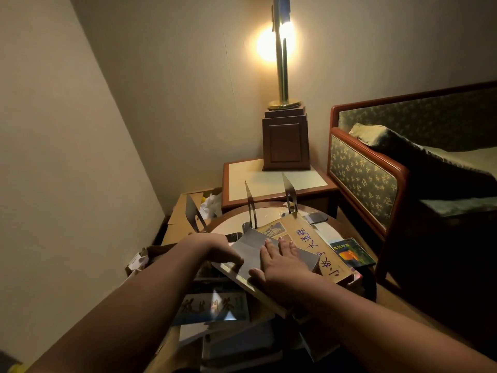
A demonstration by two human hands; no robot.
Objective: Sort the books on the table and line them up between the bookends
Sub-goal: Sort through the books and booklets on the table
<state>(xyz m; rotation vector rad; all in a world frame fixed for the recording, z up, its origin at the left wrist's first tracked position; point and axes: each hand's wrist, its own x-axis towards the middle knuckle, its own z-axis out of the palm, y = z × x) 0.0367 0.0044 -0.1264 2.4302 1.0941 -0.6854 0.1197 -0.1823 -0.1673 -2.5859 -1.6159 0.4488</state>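
Working at a grey book (248, 246) that lies flat atop a heap of books on a round table (234, 224). Pressing down on its cover with the right hand (281, 262), palm flat, fingers straight and slightly spread, thumb out toward the near edge. Gripping its left edge with the left hand (219, 249), fingers curled over the rim, thumb hidden. Along the near side of the grey book, the pale page block in plain sight, jutting out over the darker books beneath.

Just right of the grey book and partly under it, a large tan book (320, 238) with blue characters down the cover. Further right of the grey book, a small green book (353, 253) with an orange picture, flat near the table's rim. Nearer than the grey book and lower in the heap, a blue book (215, 305) with pale characters, among more volumes too dim to tell apart. All lying flat.

Beyond the grey book, three metal bookends standing upright. Middle bookend (250, 207) just behind its far corner. Right bookend (290, 192) behind and to the right, at the tan book's far end. Left bookend (194, 212) behind and to the left, near the left wrist.

Far behind the grey book, a side table (269, 181) bearing a wooden box (285, 141) topped by a lit brass lamp (283, 71). Well apart to the right of the grey book, a patterned sofa (376, 179). Behind and left of it, an opened cardboard box (177, 214).
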